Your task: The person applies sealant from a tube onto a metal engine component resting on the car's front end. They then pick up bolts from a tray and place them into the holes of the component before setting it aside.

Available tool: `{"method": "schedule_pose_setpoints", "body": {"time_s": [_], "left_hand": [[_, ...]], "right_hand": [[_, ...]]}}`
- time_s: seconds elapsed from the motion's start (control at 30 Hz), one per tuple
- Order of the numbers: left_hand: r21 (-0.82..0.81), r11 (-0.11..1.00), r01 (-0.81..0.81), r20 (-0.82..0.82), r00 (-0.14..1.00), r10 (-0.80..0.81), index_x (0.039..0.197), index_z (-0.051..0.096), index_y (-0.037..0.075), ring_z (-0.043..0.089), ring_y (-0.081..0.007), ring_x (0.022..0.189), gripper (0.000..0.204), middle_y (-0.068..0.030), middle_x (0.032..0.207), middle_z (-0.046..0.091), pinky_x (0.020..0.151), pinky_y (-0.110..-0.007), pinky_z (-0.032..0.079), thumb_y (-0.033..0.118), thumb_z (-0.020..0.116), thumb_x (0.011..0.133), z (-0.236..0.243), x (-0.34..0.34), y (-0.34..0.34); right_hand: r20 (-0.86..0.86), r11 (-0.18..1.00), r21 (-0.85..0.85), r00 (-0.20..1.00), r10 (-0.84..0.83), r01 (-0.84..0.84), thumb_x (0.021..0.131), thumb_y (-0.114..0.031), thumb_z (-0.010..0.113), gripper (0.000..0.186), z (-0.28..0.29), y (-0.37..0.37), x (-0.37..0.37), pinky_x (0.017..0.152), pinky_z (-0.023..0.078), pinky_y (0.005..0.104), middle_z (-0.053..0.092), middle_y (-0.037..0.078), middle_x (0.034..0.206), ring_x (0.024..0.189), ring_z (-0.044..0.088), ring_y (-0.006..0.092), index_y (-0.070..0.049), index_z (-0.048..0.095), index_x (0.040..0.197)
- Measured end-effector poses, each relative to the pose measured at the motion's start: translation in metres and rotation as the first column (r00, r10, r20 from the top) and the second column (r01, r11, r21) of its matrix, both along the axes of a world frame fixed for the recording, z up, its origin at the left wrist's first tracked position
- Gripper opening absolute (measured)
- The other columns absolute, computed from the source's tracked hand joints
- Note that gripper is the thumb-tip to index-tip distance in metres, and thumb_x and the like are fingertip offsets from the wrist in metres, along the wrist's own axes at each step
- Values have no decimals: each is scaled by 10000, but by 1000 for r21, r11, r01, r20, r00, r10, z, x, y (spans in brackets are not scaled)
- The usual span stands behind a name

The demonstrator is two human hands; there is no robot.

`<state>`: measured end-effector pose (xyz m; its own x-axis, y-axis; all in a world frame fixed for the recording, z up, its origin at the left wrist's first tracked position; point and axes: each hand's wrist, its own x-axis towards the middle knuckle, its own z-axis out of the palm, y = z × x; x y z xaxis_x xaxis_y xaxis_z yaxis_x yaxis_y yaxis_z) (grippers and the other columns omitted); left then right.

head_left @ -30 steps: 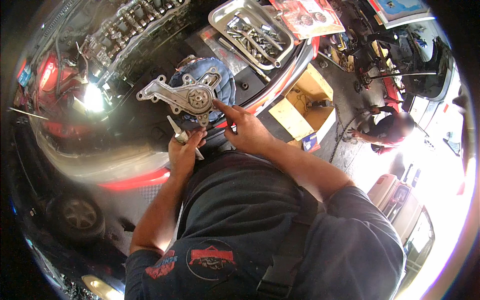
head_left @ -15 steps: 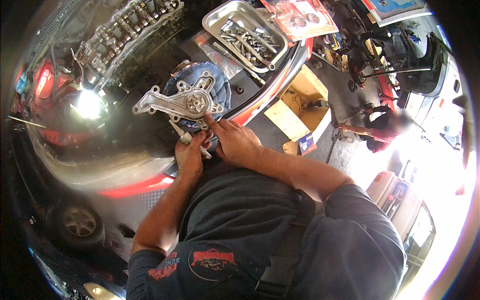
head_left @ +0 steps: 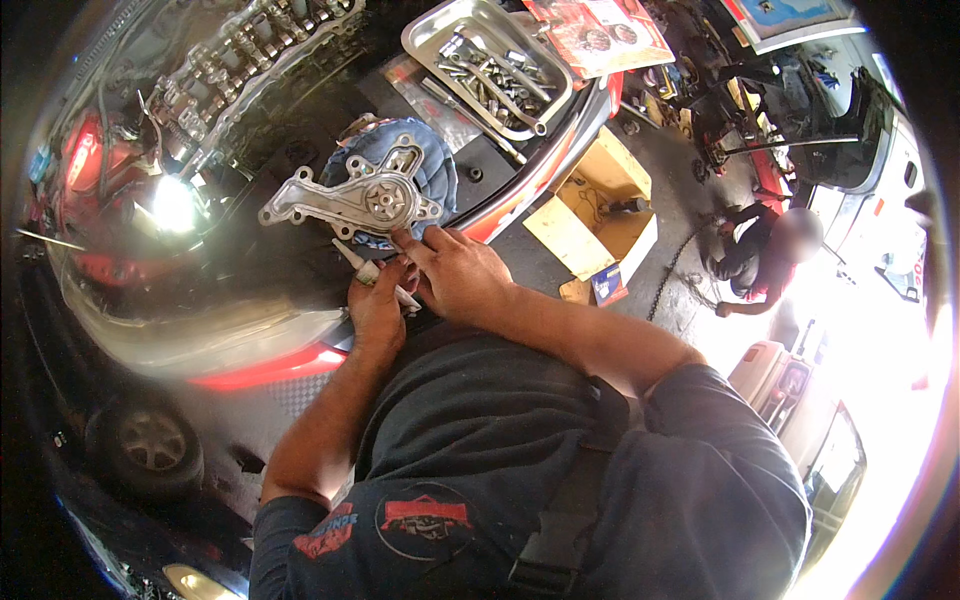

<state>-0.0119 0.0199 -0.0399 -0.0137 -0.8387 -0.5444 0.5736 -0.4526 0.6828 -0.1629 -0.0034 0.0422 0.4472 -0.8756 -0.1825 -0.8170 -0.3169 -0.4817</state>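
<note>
Water pump housing: had settled onto blue rag. Right hand had dropped, fingertips touching pump's lower edge, open. Left hand gripped small sealant tube, ready for application.

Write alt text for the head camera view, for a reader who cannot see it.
A person's left hand holds a small white tube while the right hand touches a cast metal water pump housing lying on a blue cloth at a car's open engine bay. Behind sits a metal tray of bolts and tools.
</note>
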Motion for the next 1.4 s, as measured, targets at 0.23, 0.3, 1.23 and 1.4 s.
{"method": "schedule_pose_setpoints", "body": {"time_s": [0.23,0.3,1.23,1.4], "left_hand": [[-19,990,140,20,990,-139,1234,598,-4,648,-244,1060,352,-142,1177,662,897,-371,511,202,604,949,-11,11,3],[-56,816,575,791,524,-315,1242,597,7,637,-328,1076,336,-216,1203,638,906,-425,491,120,531,933,-12,23,4],[-160,745,648,985,52,167,1076,592,-35,624,-467,842,257,-276,872,645,737,-552,454,189,524,972,-4,47,-8],[-100,714,692,987,161,-18,1101,580,-69,586,-455,860,314,-257,892,628,757,-526,440,215,544,971,4,48,-13]], "right_hand": [[-272,963,138,926,263,-233,881,-259,582,430,-12,-7,4,916,519,425,617,147,1173,1067,615,323,-74,575,1269],[-24,1000,2,999,29,-29,860,-262,603,408,-14,-3,8,944,507,405,618,156,1151,1072,611,316,-81,602,1226],[643,924,382,711,-283,22,769,-102,591,544,47,4,-24,929,501,420,662,244,1146,1063,657,329,-2,564,1303],[658,944,328,707,-261,43,778,-91,592,474,37,0,-23,912,512,417,663,249,1120,1057,658,338,13,605,1241]]}}
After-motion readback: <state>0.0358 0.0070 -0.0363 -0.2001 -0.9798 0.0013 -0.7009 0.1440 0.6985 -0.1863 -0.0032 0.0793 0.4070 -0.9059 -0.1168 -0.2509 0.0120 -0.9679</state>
